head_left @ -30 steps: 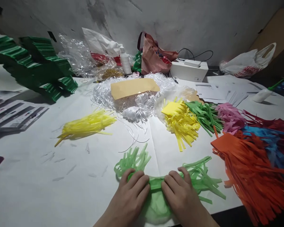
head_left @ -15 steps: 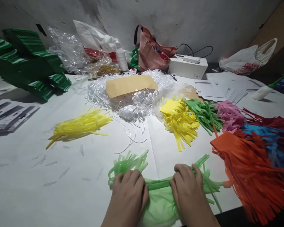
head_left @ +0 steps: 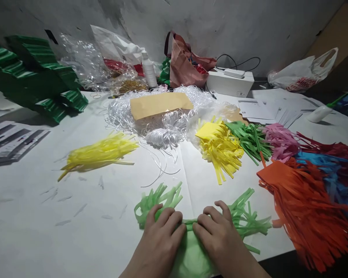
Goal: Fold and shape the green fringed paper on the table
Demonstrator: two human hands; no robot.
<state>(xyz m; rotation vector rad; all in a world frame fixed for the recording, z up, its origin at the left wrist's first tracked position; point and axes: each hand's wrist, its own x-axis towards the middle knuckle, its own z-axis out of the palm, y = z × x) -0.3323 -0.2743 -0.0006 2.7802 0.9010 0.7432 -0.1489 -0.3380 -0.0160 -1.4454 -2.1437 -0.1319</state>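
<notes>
A light green sheet of tissue paper [head_left: 191, 253] lies at the table's near edge, its two ends cut into fringe strips that spread left and right. Along its far side runs a narrow folded roll. My left hand [head_left: 164, 235] grips that roll with curled fingers, close to the left fringe [head_left: 150, 202]. My right hand [head_left: 217, 233] grips it a short way to the right, fingers bent, beside the right fringe [head_left: 249, 220]. Both thumbs are mostly hidden. Only a short piece of the roll shows between the hands.
A yellow tassel [head_left: 100, 154] lies left of centre. White string [head_left: 165, 135] is heaped behind, under a brown card [head_left: 161, 105]. Fringed bundles line the right, including yellow [head_left: 222, 150] and orange [head_left: 304, 208]. A green layered paper shape [head_left: 34, 81] stands at left; a bottle [head_left: 149, 69] stands behind.
My right hand has slid left along the roll, closer to my left hand, which has shifted slightly right. Less of the roll shows between them.
</notes>
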